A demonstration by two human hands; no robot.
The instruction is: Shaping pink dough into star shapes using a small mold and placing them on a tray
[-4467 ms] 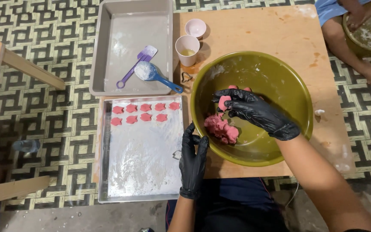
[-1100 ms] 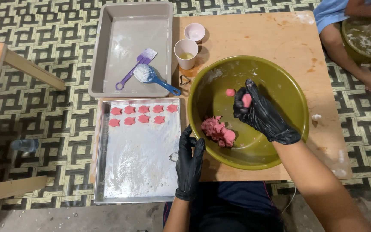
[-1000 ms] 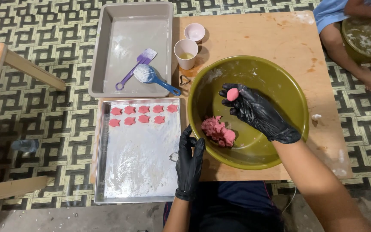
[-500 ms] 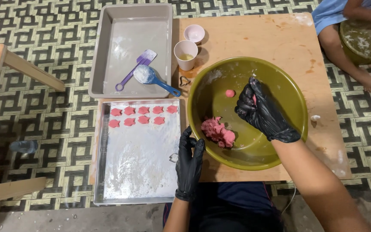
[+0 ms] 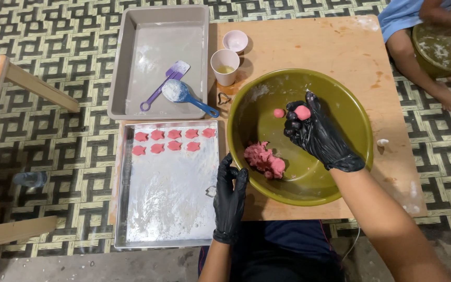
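Head view, one moment, entries run left to right:

- Grey tub (image 5: 131,62), top left: holds 1 purple spatula (image 5: 163,83) and 1 blue brush (image 5: 186,96).
- Floured metal tray (image 5: 168,209): 9 pink shaped pieces (image 5: 173,141) in two rows, 5 above, 4 below. Only the top strip is filled; most of the tray is bare, so by my judgement the shaping is at an early stage.
- Cups: 2, one small pink cup (image 5: 235,39) and one taller cup (image 5: 225,67) with yellowish liquid.
- Left hand (image 5: 230,201), black glove: lies on the table edge between tray and bowl, fingers bent; whether it grips the small metal thing beside it I cannot tell.
- Green bowl (image 5: 340,104): 1 lump of pink dough (image 5: 264,159) at the bottom, 1 small loose ball (image 5: 279,113) on the wall. Much dough is unshaped.
- Right hand (image 5: 317,133), black glove: pinches 1 pink ball (image 5: 303,112) at the fingertips, over the bowl.
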